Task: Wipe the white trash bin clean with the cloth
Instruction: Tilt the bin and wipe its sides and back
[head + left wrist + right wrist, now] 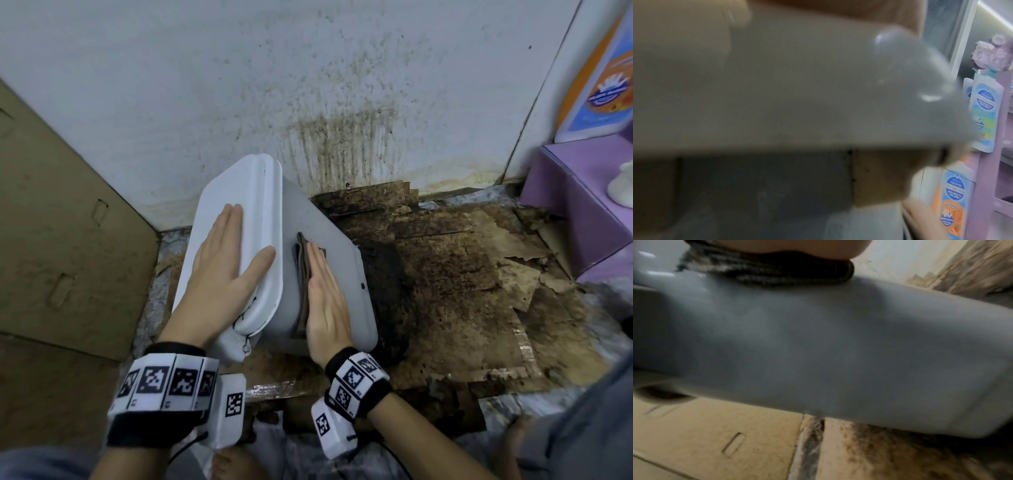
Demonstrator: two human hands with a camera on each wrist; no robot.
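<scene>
White plastic is filling the middle of the head view: the trash bin (329, 274) is leaning tilted on the floor (462, 260), its lid end toward the stained wall (308, 85). The left hand (222, 267) is lying flat on the lid (233, 192), its fingers (229, 222) straight and together, pointing at the wall, with the thumb spread out toward the lid's right edge. The right hand (325, 301) is pressing a dark brownish cloth (303, 260) against the bin's side, just right of the lid rim; its fingers (315, 260) are straight and held together, not curled round the cloth. The cloth is sticking out past the fingertips and along the hand's left edge. In the right wrist view the cloth (777, 270) is showing as a dark ribbed fold squeezed between the palm and the grey-white bin wall (818, 345). The left wrist view is blurred, showing mostly pale bin plastic (777, 89).

Beyond the fingertips, torn, dirty cardboard (445, 274) is covering the floor. A flat cardboard sheet (68, 222) is lying left of the left hand, and a purple box (575, 205) is standing far to the right.
</scene>
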